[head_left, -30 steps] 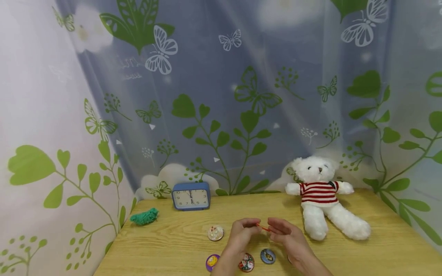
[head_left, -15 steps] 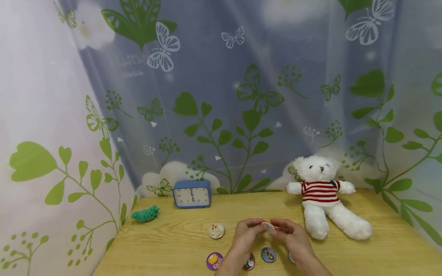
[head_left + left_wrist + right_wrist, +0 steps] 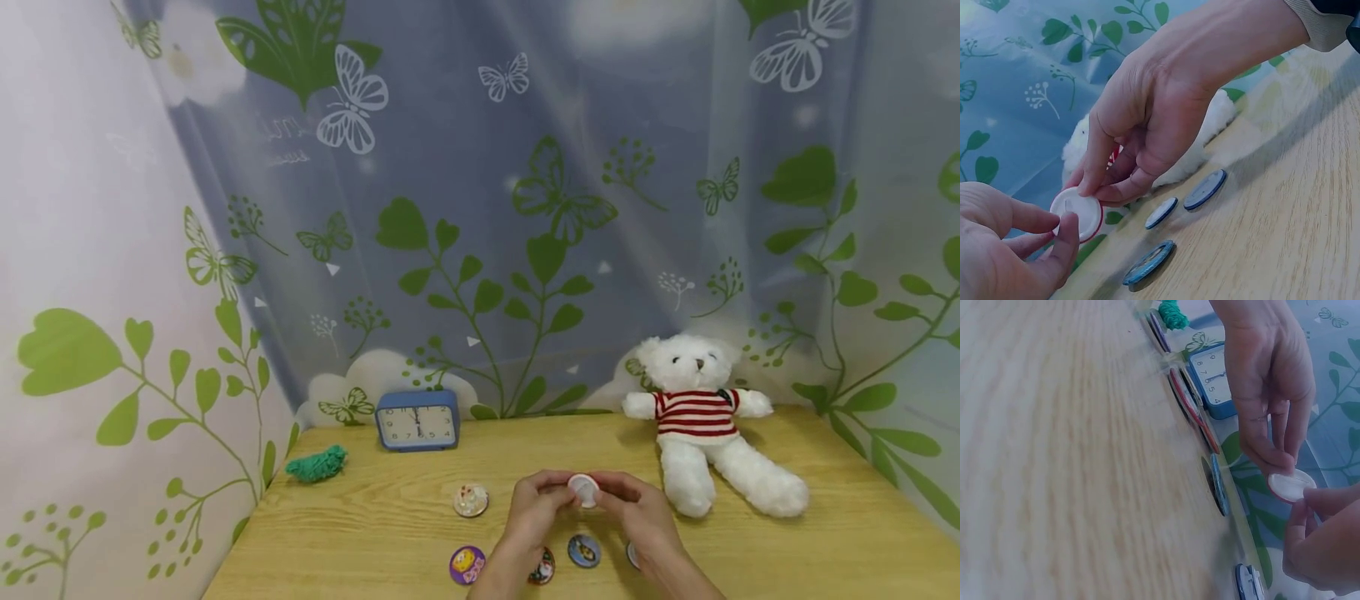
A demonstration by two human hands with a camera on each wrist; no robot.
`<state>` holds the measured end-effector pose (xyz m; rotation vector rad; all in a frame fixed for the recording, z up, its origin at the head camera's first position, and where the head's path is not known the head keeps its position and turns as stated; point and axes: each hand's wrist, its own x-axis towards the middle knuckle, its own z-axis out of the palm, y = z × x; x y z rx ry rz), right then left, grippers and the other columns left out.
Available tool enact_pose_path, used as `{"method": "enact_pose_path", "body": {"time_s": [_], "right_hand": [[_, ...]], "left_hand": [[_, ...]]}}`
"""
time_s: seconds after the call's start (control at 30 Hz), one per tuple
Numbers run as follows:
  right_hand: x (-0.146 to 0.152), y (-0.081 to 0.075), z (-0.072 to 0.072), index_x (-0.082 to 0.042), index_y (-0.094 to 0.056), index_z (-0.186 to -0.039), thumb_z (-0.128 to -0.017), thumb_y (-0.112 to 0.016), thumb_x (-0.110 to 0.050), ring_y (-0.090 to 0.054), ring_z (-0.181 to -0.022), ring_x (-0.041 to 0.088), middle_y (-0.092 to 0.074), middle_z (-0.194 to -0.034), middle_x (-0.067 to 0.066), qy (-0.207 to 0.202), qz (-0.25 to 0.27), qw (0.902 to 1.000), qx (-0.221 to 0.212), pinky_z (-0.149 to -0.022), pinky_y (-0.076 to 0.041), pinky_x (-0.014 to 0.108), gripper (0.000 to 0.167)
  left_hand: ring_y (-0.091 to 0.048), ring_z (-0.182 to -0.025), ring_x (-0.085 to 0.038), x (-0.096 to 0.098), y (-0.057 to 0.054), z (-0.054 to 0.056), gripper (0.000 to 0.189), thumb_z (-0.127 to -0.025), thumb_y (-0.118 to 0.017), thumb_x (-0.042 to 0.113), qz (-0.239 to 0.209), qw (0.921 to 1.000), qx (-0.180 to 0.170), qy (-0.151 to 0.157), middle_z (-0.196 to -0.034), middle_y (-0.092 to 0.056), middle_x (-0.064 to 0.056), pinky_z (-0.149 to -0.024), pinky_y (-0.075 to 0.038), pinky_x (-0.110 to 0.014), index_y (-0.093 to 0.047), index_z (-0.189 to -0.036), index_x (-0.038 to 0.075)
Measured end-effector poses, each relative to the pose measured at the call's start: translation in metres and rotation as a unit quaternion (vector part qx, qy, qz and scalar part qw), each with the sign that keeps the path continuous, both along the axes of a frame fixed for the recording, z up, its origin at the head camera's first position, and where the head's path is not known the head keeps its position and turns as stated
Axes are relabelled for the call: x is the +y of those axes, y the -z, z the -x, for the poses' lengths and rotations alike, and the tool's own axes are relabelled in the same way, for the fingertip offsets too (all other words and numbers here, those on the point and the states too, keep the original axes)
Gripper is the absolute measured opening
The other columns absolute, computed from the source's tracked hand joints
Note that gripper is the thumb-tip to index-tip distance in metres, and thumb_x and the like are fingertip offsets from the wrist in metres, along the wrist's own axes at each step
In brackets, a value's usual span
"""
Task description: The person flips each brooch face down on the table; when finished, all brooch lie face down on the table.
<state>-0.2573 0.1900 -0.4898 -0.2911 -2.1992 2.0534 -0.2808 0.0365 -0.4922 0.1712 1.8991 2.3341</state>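
Observation:
Both hands hold up a round pin badge [image 3: 583,490] above the table. Its white back with a thin pin faces the person, and a red rim [image 3: 1099,230] shows at the edge. My left hand [image 3: 528,510] pinches its left side between thumb and fingers. On the opposite side, my right hand [image 3: 639,518] pinches it the same way. Under the hands lie a blue badge [image 3: 583,551] and a red and green one [image 3: 543,567], the latter partly covered by the left wrist. Another badge [image 3: 632,555] peeks out beside the right wrist. The held badge's front is hidden.
A cream badge [image 3: 470,501] and a purple badge [image 3: 467,565] lie left of the hands. Further back are a blue alarm clock [image 3: 417,421] and a green yarn bundle [image 3: 317,464]. A white teddy bear [image 3: 693,417] in a striped shirt sits at the right, before a printed curtain.
The badge has turned from edge-on to showing its white back to the person. Both hands stay at about the same place, fingers shifting around its rim.

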Motion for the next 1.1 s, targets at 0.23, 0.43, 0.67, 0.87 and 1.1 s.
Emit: {"method": "enact_pose_path", "body": {"time_s": [0.23, 0.43, 0.67, 0.87, 1.1], "right_hand": [[0.0022, -0.0007, 0.0013, 0.008, -0.067, -0.127, -0.096, -0.072, -0.004, -0.067, -0.084, 0.013, -0.074, -0.100, 0.004, 0.015, 0.062, 0.9980, -0.003, -0.075, -0.059, 0.029, 0.033], [0.0019, 0.0003, 0.0026, 0.010, -0.066, -0.128, -0.095, -0.072, -0.001, -0.069, -0.077, 0.014, -0.074, -0.093, 0.004, 0.024, 0.100, 0.9947, -0.003, -0.070, -0.061, 0.027, 0.035], [0.0015, 0.0010, 0.0026, 0.013, -0.064, -0.126, -0.094, -0.071, 0.001, -0.071, -0.074, 0.018, -0.075, -0.091, 0.009, 0.018, 0.109, 0.9938, -0.009, -0.071, -0.062, 0.030, 0.034], [0.0014, 0.0043, 0.0040, 0.013, -0.063, -0.125, -0.094, -0.072, 0.001, -0.072, -0.074, 0.020, -0.075, -0.092, 0.010, 0.014, 0.109, 0.9936, -0.024, -0.071, -0.063, 0.031, 0.035], [-0.0005, 0.0058, 0.0018, 0.015, -0.061, -0.126, -0.091, -0.072, 0.006, -0.072, -0.080, 0.019, -0.072, -0.099, 0.012, 0.009, 0.096, 0.9952, -0.017, -0.074, -0.062, 0.030, 0.037]], "left_hand": [[-0.066, -0.073, -0.011, -0.0013, -0.0026, 0.0012, 0.029, -0.090, -0.067, -0.010, 0.019, 0.9998, -0.010, 0.007, -0.094, -0.075, -0.010, -0.076, -0.059, -0.030, -0.070, -0.119, -0.008], [-0.066, -0.070, -0.011, -0.0015, -0.0029, 0.0010, 0.034, -0.091, -0.066, -0.008, 0.014, 0.9998, -0.008, 0.015, -0.093, -0.074, -0.012, -0.070, -0.058, -0.026, -0.068, -0.125, -0.006], [-0.068, -0.083, -0.015, -0.0025, -0.0037, 0.0014, 0.049, -0.081, -0.070, -0.014, 0.023, 0.9994, 0.023, 0.015, -0.100, -0.074, -0.016, -0.076, -0.059, -0.028, -0.069, -0.128, -0.002], [-0.067, -0.088, -0.016, -0.0040, -0.0037, 0.0005, 0.046, -0.077, -0.073, -0.013, 0.052, 0.9982, 0.031, 0.008, -0.104, -0.074, -0.013, -0.077, -0.055, -0.025, -0.072, -0.122, -0.005], [-0.068, -0.087, -0.015, -0.0061, -0.0033, -0.0009, 0.043, -0.077, -0.074, -0.013, 0.071, 0.9971, 0.028, -0.001, -0.102, -0.075, -0.013, -0.076, -0.054, -0.024, -0.073, -0.119, -0.006]]}}
